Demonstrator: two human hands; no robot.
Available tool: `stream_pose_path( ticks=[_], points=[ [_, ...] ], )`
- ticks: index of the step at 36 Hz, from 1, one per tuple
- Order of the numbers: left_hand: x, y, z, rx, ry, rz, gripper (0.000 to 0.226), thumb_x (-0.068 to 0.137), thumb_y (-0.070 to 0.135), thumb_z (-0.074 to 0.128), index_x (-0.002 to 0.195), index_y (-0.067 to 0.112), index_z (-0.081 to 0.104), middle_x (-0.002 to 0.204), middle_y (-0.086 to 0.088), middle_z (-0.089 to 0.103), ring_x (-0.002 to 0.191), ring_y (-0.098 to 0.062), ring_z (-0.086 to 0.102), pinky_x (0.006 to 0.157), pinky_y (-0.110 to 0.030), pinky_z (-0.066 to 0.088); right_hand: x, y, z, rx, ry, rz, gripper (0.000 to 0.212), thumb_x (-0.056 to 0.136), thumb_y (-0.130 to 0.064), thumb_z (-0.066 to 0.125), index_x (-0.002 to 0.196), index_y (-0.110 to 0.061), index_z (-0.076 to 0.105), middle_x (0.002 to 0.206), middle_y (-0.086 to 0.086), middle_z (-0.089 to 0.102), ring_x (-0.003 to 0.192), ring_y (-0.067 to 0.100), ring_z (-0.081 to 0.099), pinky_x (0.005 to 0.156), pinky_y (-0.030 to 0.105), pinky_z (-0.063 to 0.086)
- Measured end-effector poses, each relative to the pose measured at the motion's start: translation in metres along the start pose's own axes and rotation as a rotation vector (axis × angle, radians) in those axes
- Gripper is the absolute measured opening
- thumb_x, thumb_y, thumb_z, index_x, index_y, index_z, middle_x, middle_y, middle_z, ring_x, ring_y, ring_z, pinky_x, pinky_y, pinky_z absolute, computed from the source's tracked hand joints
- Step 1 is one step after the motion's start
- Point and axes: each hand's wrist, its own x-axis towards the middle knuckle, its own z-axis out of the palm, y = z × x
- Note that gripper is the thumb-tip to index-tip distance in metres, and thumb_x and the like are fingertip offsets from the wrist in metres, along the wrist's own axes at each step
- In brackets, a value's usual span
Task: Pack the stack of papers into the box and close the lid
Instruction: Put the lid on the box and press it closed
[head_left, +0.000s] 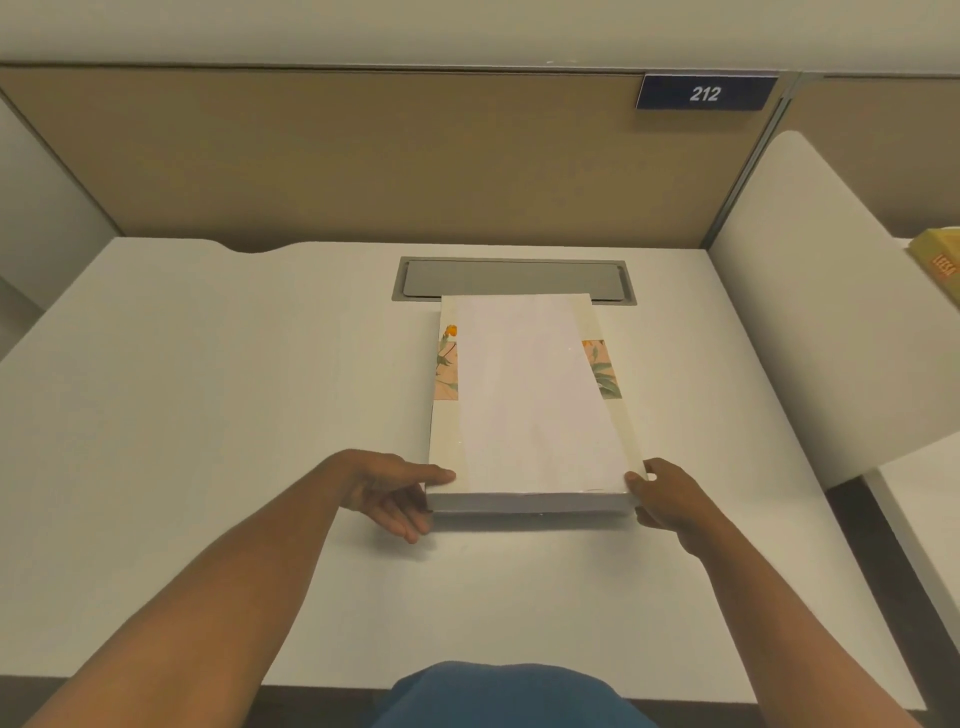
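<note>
Bracketing the near corners: my left hand and right hand, fingers loosely spread, touching, not clamping. Item: paper stack on floral box, desk centre, twelve o'clock from me. Likely heavy, sheets slippery; lift from under both long edges.

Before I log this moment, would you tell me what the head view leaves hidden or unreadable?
- Box: the stack of papers covers most of its top, so the floral band and whether the lid is open or closed cannot be told.
- Left hand: fingers under the box's near corner are hidden.
- Yellow item: cut off by the right edge, print too small.
</note>
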Motion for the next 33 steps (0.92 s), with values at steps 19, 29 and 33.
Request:
stream_pose_path(
  ticks=[19,29,33],
  points=[
    [0.034,0.0,0.014,-0.08,0.579,0.298,0.07,0.08,0.07,0.062,0.125,0.017,0.056,0.104,-0.007,0.07,0.083,-0.026,0.071,0.079,-0.034,0.058,0.016,0.009,0.014,-0.255,0.055,-0.108,0.057,0.09,-0.019,0.057,0.145,-0.013,0.042,0.137,0.013,0.055,0.119,0.03,0.054,0.095,0.036,0.045],
    [0.042,0.036,0.006,0.25,0.783,0.477,0.059,0.1,0.027,0.054,0.155,0.019,0.033,0.142,-0.01,0.057,0.13,-0.029,0.053,0.106,-0.036,0.041,0.056,-0.035,0.024,-0.637,0.06,-0.476,0.055,0.099,-0.023,0.044,0.15,-0.009,0.031,0.161,0.006,0.025,0.137,0.029,0.043,0.105,0.038,0.041],
    [0.052,0.039,0.001,0.315,0.836,0.442,0.055,0.101,0.023,0.053,0.153,0.018,0.036,0.136,-0.011,0.06,0.126,-0.029,0.055,0.103,-0.035,0.043,0.066,-0.027,0.036,-0.758,0.08,-0.409,0.057,0.099,-0.024,0.04,0.152,-0.009,0.025,0.166,0.002,0.007,0.122,0.034,0.055,0.089,0.037,0.047]
  ],
)
